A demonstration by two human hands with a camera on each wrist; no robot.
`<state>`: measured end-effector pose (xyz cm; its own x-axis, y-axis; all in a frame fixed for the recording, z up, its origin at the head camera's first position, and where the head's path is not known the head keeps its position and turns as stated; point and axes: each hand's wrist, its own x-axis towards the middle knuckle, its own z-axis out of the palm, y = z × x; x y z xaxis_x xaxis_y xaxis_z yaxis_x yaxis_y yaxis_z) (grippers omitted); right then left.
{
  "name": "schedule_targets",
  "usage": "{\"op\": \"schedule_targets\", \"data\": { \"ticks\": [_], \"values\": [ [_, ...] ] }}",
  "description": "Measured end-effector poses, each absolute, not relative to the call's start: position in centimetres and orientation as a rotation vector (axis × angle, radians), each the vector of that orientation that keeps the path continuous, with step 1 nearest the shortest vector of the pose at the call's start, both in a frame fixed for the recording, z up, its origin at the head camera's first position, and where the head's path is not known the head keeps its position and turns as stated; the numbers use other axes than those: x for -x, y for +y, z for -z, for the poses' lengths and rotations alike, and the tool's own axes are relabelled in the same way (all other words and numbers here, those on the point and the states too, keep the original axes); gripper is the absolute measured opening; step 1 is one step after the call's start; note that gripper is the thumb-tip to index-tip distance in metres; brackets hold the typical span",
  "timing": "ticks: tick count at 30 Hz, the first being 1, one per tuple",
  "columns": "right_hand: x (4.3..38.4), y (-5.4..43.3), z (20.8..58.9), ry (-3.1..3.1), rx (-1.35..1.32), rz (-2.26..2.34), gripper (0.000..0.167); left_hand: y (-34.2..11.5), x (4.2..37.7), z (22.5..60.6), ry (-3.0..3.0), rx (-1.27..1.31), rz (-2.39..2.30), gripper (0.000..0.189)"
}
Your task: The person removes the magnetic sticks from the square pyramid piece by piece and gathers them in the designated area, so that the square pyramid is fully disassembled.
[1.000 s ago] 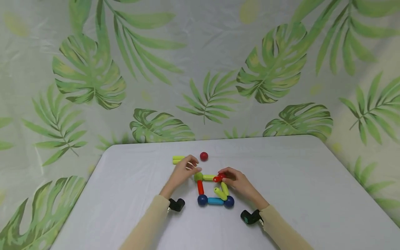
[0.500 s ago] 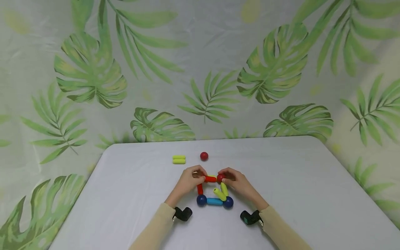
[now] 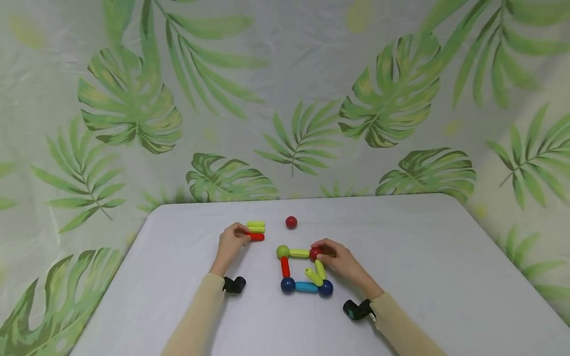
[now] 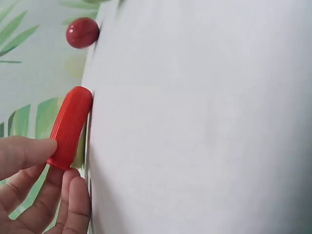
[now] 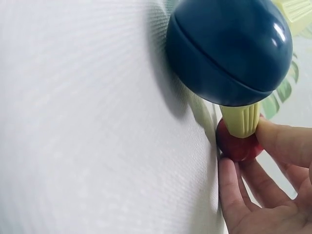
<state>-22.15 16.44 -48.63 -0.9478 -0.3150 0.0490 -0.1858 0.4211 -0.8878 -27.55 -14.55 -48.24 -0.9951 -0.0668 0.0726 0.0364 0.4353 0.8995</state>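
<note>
My left hand (image 3: 230, 244) pinches a red rod (image 4: 72, 127) by one end, just in front of two yellow-green rods (image 3: 256, 227). The fingers of my right hand (image 3: 337, 257) hold a red ball (image 5: 240, 142) at the far right corner of a four-sided frame of balls and rods. That frame has a green ball (image 3: 282, 251), a yellow-green rod (image 3: 299, 253), a red side rod (image 3: 285, 267), a blue rod (image 3: 307, 287) and two dark blue balls, one at left (image 3: 288, 285) and one at right (image 3: 326, 288). Another yellow-green rod (image 3: 313, 276) slants up from the right blue ball.
A loose red ball (image 3: 291, 222) lies behind the frame, to the right of the yellow-green rods. Everything sits on a white-covered table (image 3: 401, 247). A leaf-patterned cloth (image 3: 294, 99) hangs behind it.
My left hand takes the red rod off the ball in my right hand and carries it left to beside the yellow-green rods. My right hand stays in place on the red ball.
</note>
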Motion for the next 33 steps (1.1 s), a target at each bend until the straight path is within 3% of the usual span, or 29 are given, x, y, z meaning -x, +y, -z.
{"op": "schedule_targets", "data": {
  "ticks": [6, 10, 20, 33],
  "values": [
    [22.0, 16.3, 48.7, 2.545, 0.444, 1.567, 0.026, -14.8, 28.9, 48.3, -2.644, -0.077, 1.481, 0.011],
    [22.0, 16.3, 48.7, 2.546, 0.442, 1.568, 0.026, -14.4, 28.6, 48.1, -2.603, 0.028, 1.393, 0.014],
    [22.0, 16.4, 48.7, 2.524, 0.454, 1.578, 0.026, -10.5, 25.4, 47.9, -2.783, 1.034, 1.456, 0.024],
    [21.3, 16.0, 47.5, 2.537, 0.444, 1.573, 0.026, -8.7, 25.3, 47.1, -2.868, 1.118, 1.111, 0.018]
  ]
}}
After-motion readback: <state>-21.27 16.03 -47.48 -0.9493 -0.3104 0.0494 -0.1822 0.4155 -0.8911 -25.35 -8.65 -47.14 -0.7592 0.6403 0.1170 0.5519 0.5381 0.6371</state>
